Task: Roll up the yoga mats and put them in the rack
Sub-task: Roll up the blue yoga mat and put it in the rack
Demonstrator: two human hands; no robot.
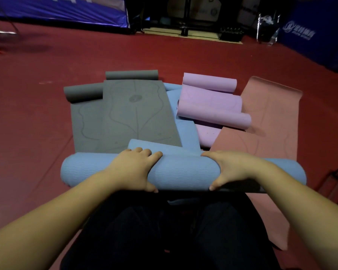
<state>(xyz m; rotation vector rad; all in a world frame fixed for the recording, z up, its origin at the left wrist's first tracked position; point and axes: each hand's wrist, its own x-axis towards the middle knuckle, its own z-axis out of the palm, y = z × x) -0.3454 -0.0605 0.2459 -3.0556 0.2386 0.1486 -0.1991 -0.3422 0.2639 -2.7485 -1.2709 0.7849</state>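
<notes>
Two sets of fingers curl over the far side of a rolled blue mat [176,173], with each thumb hooked under its near edge, so both hands grip the roll from above. On the left hand [134,168] the fingers [144,152] lie close together and bent; on the right hand [233,169] they are likewise bent over the top, the thumb pointing down and inward. Both forearms stretch forward from the lower corners, bare, nearly straight and roughly parallel, wrists slightly raised. The roll lies crosswise in front of the person's dark-clothed legs, and its loose unrolled part runs away beneath other mats. Beyond it a grey mat [133,114] lies flat on the red floor [37,133], its far end curled, and overlaps a second grey mat [84,114] to its left. To the right a lilac mat [211,106] sits in loose curls on the blue sheet, and a salmon mat [269,123] lies flat beside it. Dark bars of a rack [334,188] show at the right edge. Blue banners [66,10] stand at the back.
</notes>
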